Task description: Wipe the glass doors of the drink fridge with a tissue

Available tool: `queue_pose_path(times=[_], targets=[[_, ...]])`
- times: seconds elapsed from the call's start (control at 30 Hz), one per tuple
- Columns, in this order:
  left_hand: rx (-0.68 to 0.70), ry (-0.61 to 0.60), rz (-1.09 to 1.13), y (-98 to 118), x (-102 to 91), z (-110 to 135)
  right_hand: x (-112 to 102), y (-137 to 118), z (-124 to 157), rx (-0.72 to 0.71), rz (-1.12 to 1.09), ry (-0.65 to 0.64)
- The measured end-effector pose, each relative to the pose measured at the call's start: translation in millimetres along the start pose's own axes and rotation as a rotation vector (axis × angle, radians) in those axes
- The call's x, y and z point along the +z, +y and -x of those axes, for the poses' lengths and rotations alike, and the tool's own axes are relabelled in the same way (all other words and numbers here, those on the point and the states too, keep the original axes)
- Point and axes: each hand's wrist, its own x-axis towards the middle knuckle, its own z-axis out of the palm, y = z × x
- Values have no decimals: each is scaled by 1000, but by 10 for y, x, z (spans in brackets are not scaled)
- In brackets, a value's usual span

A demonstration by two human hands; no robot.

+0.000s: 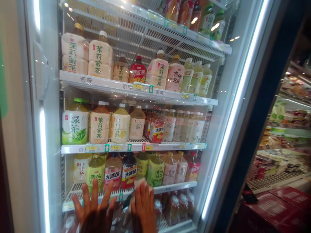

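Both hands are raised before the glass front of a lit drinks cooler, at the bottom of the head view. My left hand (93, 207) has its fingers spread and holds nothing; whether it touches the glass I cannot tell. Beside it, my right hand (143, 207) is flat with fingers together over a pale cloth (141, 182), whose edge shows above the fingertips. Most of that cloth is hidden. Behind the glass (136, 132), bottled teas stand in rows, among them a light green bottle (95, 171) and a dark-topped iced tea bottle (129, 171) near my fingers.
White wire shelves with price strips (136, 147) carry several bottles. Light strips (230, 116) run up both sides of the cooler. A handle-like fitting (41, 71) is on the left frame. To the right are red boxes (269, 210) and an open display of packaged goods (286, 136).
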Motion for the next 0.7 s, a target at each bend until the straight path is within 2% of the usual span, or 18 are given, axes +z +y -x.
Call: queue_pose_path(times=[0.1, 0.13, 0.17, 0.2, 0.23, 0.27, 0.33, 0.4, 0.43, 0.47, 0.5, 0.57, 0.7], targets=[[69, 41, -58, 145, 64, -73, -197, 242, -1031, 93, -74, -25], [71, 37, -64, 180, 88, -89, -244, 309, -1281, 107, -83, -16], [71, 25, -70, 205, 113, -95, -271, 362, -1419, 109, -87, -8], [74, 13, -78, 219, 138, -91, -275, 395, -1424, 102, -82, -13], [81, 0, -92, 224, 165, -78, -255, 407, -1297, 89, -69, -20], [94, -15, -105, 222, 191, -59, -216, 400, -1051, 77, -46, -29], [113, -31, -126, 213, 238, -17, -108, 351, -347, 75, 23, -23], [115, -16, -141, 219, 270, 6, -21, 301, 326, 145, 98, -32], [113, -1, -148, 234, 279, 6, -6, 294, 536, 163, 115, -37], [118, 10, -151, 258, 283, -2, -17, 309, 622, 171, 115, -52], [132, 13, -150, 293, 284, -16, -54, 347, 572, 164, 101, -63], [151, 9, -134, 387, 283, -50, -180, 494, 116, 126, 45, -83], [149, -27, -57, 607, 321, -80, -403, 896, -1227, 214, -12, -44]])
